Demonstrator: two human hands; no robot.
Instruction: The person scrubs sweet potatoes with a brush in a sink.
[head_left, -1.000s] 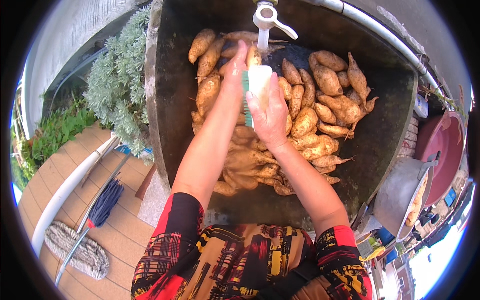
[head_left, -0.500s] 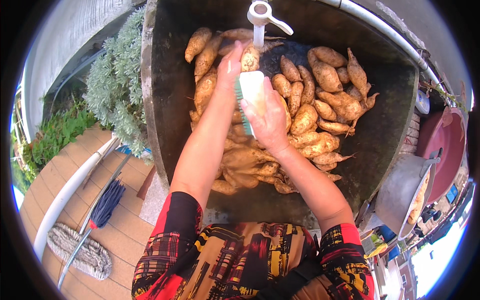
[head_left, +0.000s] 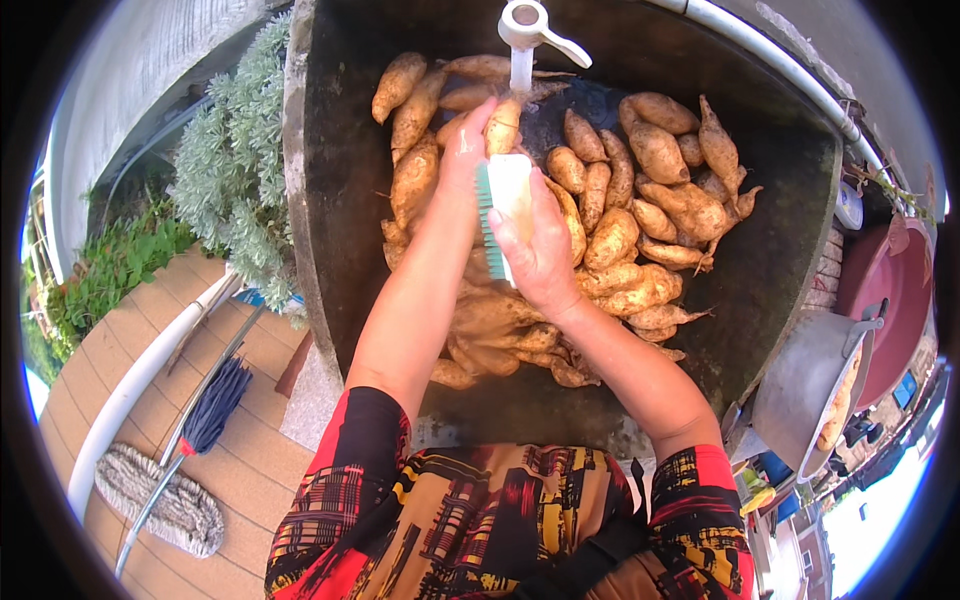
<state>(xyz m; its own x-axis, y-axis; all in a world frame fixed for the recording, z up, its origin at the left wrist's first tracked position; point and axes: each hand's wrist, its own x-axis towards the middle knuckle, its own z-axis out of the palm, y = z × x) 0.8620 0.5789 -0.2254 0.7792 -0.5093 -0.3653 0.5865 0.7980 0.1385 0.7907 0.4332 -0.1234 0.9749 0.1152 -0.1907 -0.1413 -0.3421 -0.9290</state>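
Hands [head_left: 462,150] [head_left: 545,255]: 2.
Brush [head_left: 511,188], in right grip: 1.
Tuber [head_left: 503,123], in left grip: 1.
Loose tubers [head_left: 660,156], around grips: over 20.
Tap [head_left: 521,38], beyond grips: 1.
Mops [head_left: 217,408] [head_left: 187,515], left of grips: 2.
Metal pot [head_left: 795,390], right: 1.
Red tub [head_left: 888,280], farther right: 1.

Tan floor [head_left: 250,475], pale grey wall [head_left: 140,85]

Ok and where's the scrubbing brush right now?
In the head view, the brush is in the right hand, just right of the left hand, below the white tap.
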